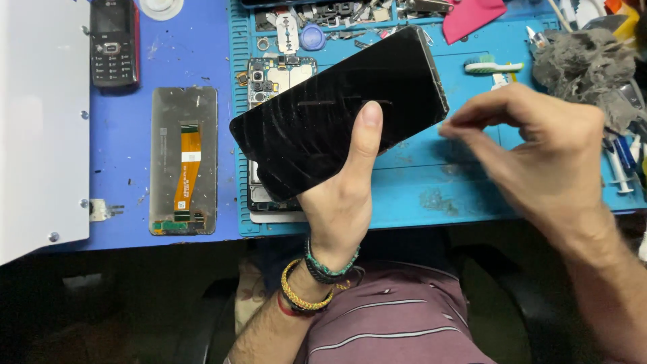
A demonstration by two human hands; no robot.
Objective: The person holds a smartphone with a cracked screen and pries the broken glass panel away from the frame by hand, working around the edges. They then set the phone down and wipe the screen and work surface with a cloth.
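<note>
Your left hand [340,202] grips one black screen panel [340,111] from below, thumb pressed flat on its glass, and holds it tilted above the blue mat [431,182]. Your right hand [546,152] hovers just beside the panel's right edge with its fingers pinched narrow; whether anything sits between the fingertips cannot be told. Three bracelets [317,276] ring your left wrist: one dark with green beads, one yellow, one red.

Under the raised panel, one opened phone [276,74] lies on the mat, its camera modules showing. On the bare blue tabletop [121,202] to the left lies a second screen panel [183,160], face down, with one orange ribbon cable running along its back. Above it rests one black keypad phone [113,42].

At the mat's far edge sit one blue disc [313,37], one razor blade [288,30], one pink pick [472,17] and one toothbrush [492,66] with green bristles. A grey rag [586,64] is bunched at the right, with one syringe [617,168] just below it.
</note>
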